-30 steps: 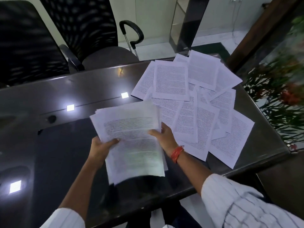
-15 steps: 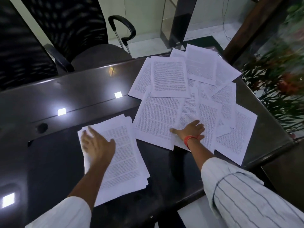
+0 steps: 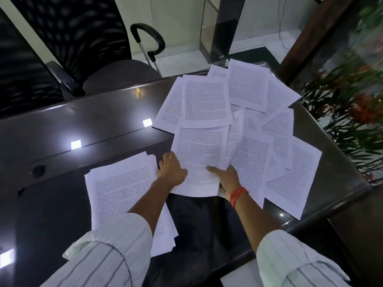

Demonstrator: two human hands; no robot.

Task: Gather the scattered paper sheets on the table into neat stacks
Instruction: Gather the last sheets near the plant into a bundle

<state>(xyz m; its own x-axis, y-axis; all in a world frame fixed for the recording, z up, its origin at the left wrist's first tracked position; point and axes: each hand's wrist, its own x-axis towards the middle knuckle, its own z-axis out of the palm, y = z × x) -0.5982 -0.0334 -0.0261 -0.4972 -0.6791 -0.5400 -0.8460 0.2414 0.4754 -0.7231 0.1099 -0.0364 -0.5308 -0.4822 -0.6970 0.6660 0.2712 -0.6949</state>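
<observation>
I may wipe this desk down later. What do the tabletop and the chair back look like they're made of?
Tabletop: dark, glossy, likely polished stone or laminate; it mirrors the ceiling lights sharply. Chair back: black mesh, probably woven synthetic; light shows through in a dotted pattern.

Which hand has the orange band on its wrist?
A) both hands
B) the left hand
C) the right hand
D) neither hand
C: the orange thread band sits on the wrist of the right hand, which grips a printed white paper sheet; the left hand has a bare wrist.
</observation>
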